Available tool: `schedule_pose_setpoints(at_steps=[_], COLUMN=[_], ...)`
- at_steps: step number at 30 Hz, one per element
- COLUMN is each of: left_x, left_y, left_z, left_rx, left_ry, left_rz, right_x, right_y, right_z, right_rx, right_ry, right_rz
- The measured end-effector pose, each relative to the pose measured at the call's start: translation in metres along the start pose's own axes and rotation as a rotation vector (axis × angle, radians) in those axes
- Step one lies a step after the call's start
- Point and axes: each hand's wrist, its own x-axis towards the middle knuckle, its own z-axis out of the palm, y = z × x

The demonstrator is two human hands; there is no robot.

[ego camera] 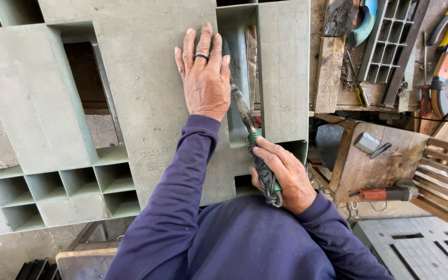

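1. Left hand (205, 78) lay flat, palm down, fingers spread wide on the grey-green pallet (146, 129); it held nothing and wore a dark ring (201, 55) on one finger.
2. Right hand (281, 176) was closed tight around the handle of a tool (257, 150); the handle was wrapped in dark tape or cord, with a green band near the top.
3. The tool's shaft (243, 109) ran up and left from the right fist, its tip just beside the left hand's thumb side, at the edge of a slot in the pallet. Cannot tell if the tip touched the plastic.
4. The pallet filled the left and centre of the view, lying flat, with open square cells (79, 181) at lower left and long rectangular openings higher up.
5. Both arms wore dark blue sleeves (182, 197).
6. To the right, a wooden bench (369, 166) stood near the pallet, well apart from the hands.
7. On the bench: a red-and-black power tool (385, 194), a small grey block (367, 142) and a dark pen-like bit (380, 150).
8. At upper right was a cluttered surface with a blue-handled tool (366, 21), a grey plastic grid (390, 36) and orange-handled pliers (434, 96).
9. A white tiled panel (421, 249) lay at lower right.
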Motion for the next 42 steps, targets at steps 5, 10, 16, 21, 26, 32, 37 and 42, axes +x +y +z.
schedule_pose_setpoints(at_steps=[5,10,16,21,26,32,37,42], left_x=[0.001,0.002,0.000,0.001,0.001,0.001,0.000,0.000], left_y=[0.000,0.000,0.000,0.001,0.001,0.001,0.000,0.000], left_z=[-0.002,-0.002,-0.002,-0.003,-0.003,-0.003,-0.003,-0.003], left_rx=[0.001,-0.010,-0.003,-0.012,-0.007,-0.006,0.003,0.000], left_ry=[0.000,0.010,0.003,-0.007,-0.015,-0.004,-0.011,-0.003], left_rz=[0.007,0.008,0.003,-0.009,-0.016,0.003,0.010,0.014], right_x=[-0.003,-0.006,0.005,0.008,0.007,0.009,0.010,0.008], right_y=[-0.002,-0.004,0.005,0.009,0.008,0.006,0.004,0.001], right_z=[-0.004,-0.011,0.002,0.009,0.009,0.007,0.003,0.000], right_rx=[0.043,0.080,0.050,0.018,-0.042,-0.090,-0.003,0.066], right_ry=[0.013,0.052,0.060,0.028,0.004,-0.098,-0.064,0.047], right_rz=[0.019,0.034,-0.020,-0.029,-0.043,-0.053,-0.041,0.014])
